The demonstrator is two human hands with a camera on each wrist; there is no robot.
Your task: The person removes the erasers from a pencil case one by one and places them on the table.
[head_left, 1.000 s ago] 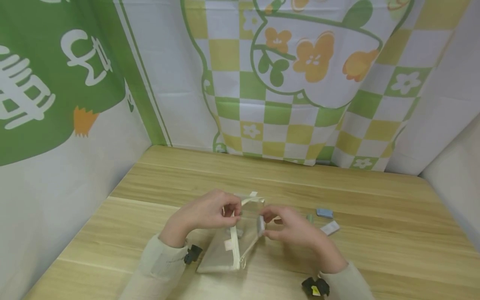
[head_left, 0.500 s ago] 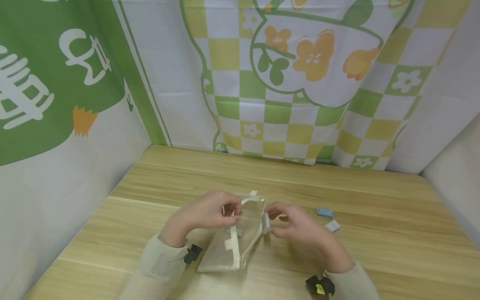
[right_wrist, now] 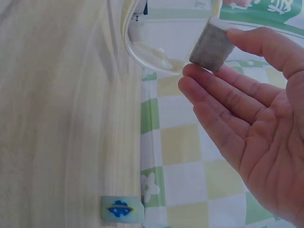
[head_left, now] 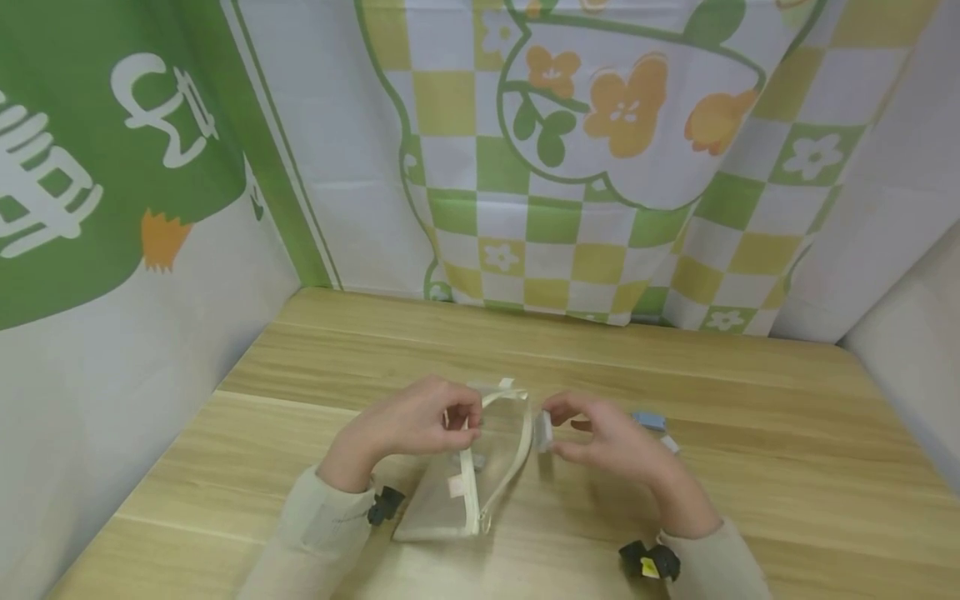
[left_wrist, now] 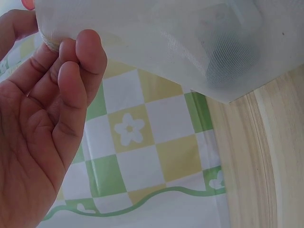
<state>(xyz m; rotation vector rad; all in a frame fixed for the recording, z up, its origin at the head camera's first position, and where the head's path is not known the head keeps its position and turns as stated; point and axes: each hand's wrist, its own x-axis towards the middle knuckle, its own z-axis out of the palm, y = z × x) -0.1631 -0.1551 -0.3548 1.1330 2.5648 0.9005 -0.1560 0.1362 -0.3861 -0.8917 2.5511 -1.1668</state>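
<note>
Left hand (head_left: 416, 425) pinches the upper rim of a clear mesh pouch (head_left: 468, 483), thumb and fingers (left_wrist: 78, 61) clamped together on the edge near the zipper, holding the mouth open. The pouch's near end rests on the counter (head_left: 750, 400), far end lifted off it. A small dark block shows through the mesh inside.

Right hand (head_left: 607, 437) holds a small grey eraser (right_wrist: 212, 46) pinched between thumb and fingertips, other fingers loosely extended, not wrapped. The eraser sits just right of the pouch mouth, close to the rim; I cannot tell if it touches it.

Handling guess: the pouch is thin, soft and floppy with no structure of its own; the mouth likely collapses if the rim is let go. Best grip is the stitched zipper edge, where the left hand already is. The eraser looks light, solid and slightly grippy, so a two-finger pinch on its flat faces is plenty. Not fragile.

Two more small pieces on the counter right of the right hand: a blue eraser (head_left: 647, 420) and a white one (head_left: 670, 444), partly hidden behind the hand. The right wrist view shows a pale green one with a blue print (right_wrist: 121, 209) lying flat. Checkered flower-print cloth (head_left: 600, 167) hangs at the far side.
</note>
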